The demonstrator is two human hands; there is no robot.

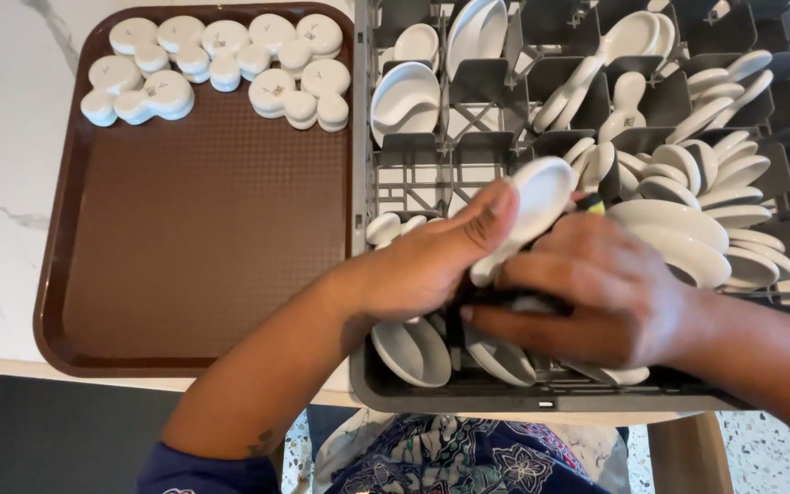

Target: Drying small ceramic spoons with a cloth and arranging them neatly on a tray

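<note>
Fingers point(496, 224) of the left hand point(432, 265) were wrapped around a small white dish point(537, 197), thumb pressed along its near edge, so the piece stood tilted on its rim just above the grey dish rack point(363, 183). The right hand point(596, 293) lay directly beside it, fingers curled down over the same spot and partly over something dark beneath; whether they gripped the dish or only steadied it could not be told. Beyond the fingertips, more white dishes point(688, 229) leaned upright between the rack's dividers, presumably so that they drained and stayed apart. Below the knuckles, shallow bowls point(413, 352) sat on edge at the rack's near wall. Well left of the fingers, a brown tray point(203, 238) carried a cluster of white lobed dishes point(221, 64) face down along its far edge; most of the tray showed bare textured surface. Rack and tray rested side by side on a pale marbled counter point(2, 137). Speckled flooring point(770, 448) showed under the counter's front edge.
</note>
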